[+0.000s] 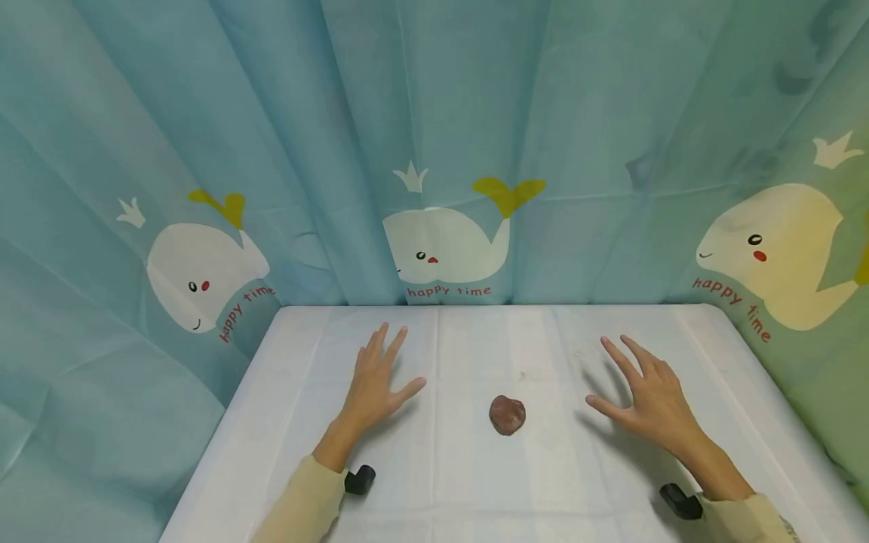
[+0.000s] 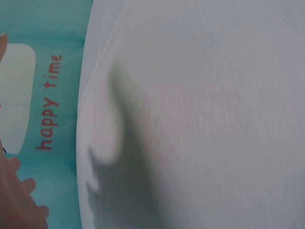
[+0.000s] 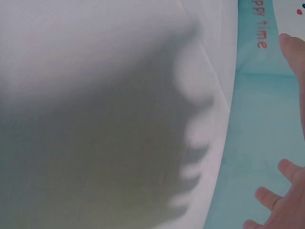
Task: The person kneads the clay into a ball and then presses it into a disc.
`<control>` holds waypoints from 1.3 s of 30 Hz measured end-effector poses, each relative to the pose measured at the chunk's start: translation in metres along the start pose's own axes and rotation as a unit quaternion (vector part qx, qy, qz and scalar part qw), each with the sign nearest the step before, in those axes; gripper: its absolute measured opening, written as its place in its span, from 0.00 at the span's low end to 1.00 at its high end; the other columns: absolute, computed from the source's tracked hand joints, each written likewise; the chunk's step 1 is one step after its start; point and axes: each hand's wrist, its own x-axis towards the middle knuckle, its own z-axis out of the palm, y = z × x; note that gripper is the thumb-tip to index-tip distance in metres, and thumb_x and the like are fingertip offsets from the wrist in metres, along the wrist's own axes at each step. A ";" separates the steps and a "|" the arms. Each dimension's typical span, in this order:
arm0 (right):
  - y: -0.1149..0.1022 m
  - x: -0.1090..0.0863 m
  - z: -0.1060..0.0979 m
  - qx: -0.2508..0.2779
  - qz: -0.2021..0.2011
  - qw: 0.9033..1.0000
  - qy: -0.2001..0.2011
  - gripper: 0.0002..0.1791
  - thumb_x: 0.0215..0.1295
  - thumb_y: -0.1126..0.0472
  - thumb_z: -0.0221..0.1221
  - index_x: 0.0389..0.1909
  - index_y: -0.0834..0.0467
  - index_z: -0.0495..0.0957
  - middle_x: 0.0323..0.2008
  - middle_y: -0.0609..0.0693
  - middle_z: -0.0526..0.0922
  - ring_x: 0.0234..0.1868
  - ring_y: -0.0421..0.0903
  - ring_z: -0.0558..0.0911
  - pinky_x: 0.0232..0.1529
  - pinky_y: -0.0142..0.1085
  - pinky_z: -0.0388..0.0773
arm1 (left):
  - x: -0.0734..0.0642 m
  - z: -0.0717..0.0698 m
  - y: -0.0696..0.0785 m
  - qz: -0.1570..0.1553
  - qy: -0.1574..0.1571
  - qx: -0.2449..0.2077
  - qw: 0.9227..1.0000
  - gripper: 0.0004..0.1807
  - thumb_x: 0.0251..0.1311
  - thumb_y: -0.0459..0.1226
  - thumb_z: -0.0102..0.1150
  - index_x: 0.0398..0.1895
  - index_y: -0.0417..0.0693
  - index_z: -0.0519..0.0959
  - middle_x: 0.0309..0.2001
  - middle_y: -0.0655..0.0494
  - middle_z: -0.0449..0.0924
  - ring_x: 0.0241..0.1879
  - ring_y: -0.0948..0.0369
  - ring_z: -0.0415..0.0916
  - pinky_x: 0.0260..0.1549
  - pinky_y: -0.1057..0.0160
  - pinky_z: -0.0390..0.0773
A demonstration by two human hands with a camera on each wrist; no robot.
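A flattened brown lump (image 1: 507,415), soft-looking like clay or dough, lies near the middle of the white-covered table (image 1: 475,483) in the head view. To its left, my left hand (image 1: 376,387) hovers with fingers spread and thumb pointing toward the lump. My right hand (image 1: 653,398) is farther off on the other side, fingers apart, its shadow falling on the cloth. Neither hand holds or touches anything. Each wrist view catches only part of the hand at its edge: left fingers (image 2: 29,185) at the left, right fingers (image 3: 269,196) at the right.
Behind and beside the table hangs a blue-green curtain (image 1: 448,98) printed with white whales and "happy time". Black wrist cameras sit at the left cuff (image 1: 361,480) and right cuff (image 1: 681,501). The table's far edge runs along the curtain.
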 end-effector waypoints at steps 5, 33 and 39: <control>-0.013 0.006 0.010 0.008 -0.013 1.000 -0.023 0.56 0.46 0.44 0.78 0.78 0.45 0.63 0.69 0.65 0.67 0.56 0.74 0.73 0.45 0.70 0.70 | 0.007 0.009 0.008 -0.007 -0.015 -0.045 0.999 0.51 0.62 0.57 0.65 0.84 0.60 0.51 0.81 0.39 0.46 0.78 0.38 0.47 0.69 0.26 0.48; -0.091 0.023 0.056 0.105 -0.080 0.982 -0.138 0.35 0.52 0.52 0.78 0.63 0.50 0.81 0.54 0.49 0.83 0.48 0.50 0.77 0.41 0.43 0.67 | 0.024 0.035 0.038 -0.016 -0.030 -0.162 0.986 0.50 0.65 0.56 0.63 0.84 0.61 0.49 0.82 0.41 0.44 0.79 0.40 0.47 0.69 0.27 0.51; -0.094 0.023 0.057 0.128 -0.090 0.976 -0.153 0.31 0.53 0.56 0.78 0.60 0.51 0.83 0.52 0.47 0.85 0.45 0.48 0.77 0.40 0.42 0.67 | 0.026 0.036 0.039 -0.020 -0.026 -0.200 0.979 0.48 0.66 0.51 0.64 0.84 0.60 0.49 0.82 0.45 0.47 0.80 0.44 0.45 0.70 0.31 0.53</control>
